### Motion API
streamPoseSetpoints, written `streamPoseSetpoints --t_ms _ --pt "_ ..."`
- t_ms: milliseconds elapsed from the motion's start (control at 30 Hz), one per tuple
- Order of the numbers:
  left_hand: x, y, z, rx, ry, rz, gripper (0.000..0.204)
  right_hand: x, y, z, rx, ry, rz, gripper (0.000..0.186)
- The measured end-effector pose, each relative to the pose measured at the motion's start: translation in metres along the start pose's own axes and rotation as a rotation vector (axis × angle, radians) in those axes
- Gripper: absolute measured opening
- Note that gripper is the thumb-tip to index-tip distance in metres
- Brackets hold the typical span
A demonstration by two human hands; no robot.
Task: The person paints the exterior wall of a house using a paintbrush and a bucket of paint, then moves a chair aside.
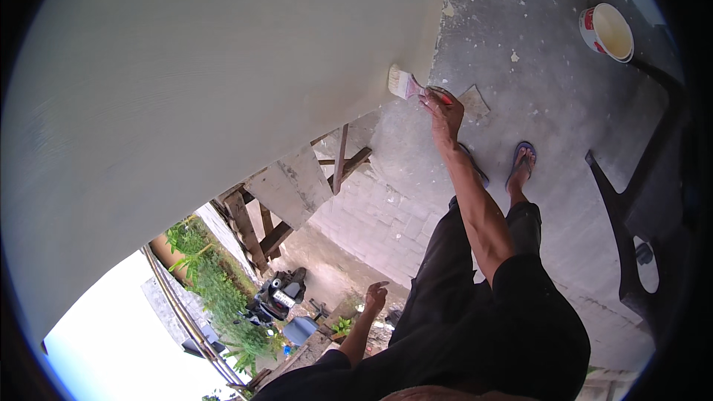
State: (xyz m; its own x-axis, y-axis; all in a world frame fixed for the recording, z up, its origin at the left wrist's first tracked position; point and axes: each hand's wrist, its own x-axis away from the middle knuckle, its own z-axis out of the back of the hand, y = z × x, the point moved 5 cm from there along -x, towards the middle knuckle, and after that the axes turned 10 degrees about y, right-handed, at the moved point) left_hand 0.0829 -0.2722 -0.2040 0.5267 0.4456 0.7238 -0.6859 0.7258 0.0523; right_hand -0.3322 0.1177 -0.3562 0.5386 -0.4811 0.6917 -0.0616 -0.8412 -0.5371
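My right hand (442, 111) is closed on the handle of a wide paintbrush (405, 83) with a pale handle section, red parts and cream bristles. The bristles are at the edge of a broad pale wall surface (223, 59). My left hand (375, 297) hangs low by my dark clothing, its fingers apart and holding nothing. My feet in flip-flops (523, 160) stand on the grey, paint-spotted concrete floor (505, 44).
A white-and-red bucket (605, 32) stands at upper right beside a dark plastic chair (642, 171). A loose square piece (475, 102) lies near my feet. Beyond the floor's edge are wooden boards (290, 186), a lower paved area with a motorbike (282, 297), and plants (215, 282).
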Motion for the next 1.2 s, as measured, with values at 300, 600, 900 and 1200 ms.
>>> streamPoseSetpoints --t_ms 300,600,900,1200 --pt "0.065 -0.036 -0.008 -0.077 -0.025 -0.058 0.039 0.224 -0.16 -0.157 -0.019 -0.385 0.237 0.017" --pt "-0.007 -0.045 0.01 -0.263 -0.121 -0.27 0.032 0.072 -0.024 -0.05 -0.193 -0.218 0.005 0.017" --pt "-0.033 -0.042 0.08 -0.05 -0.132 0.031 0.037 0.133 -0.044 -0.082 0.362 -0.058 0.572 0.01" --pt "-0.069 -0.025 0.133 0.006 0.013 -0.215 0.04 0.241 -0.111 -0.156 -0.518 -0.42 0.019 0.019"
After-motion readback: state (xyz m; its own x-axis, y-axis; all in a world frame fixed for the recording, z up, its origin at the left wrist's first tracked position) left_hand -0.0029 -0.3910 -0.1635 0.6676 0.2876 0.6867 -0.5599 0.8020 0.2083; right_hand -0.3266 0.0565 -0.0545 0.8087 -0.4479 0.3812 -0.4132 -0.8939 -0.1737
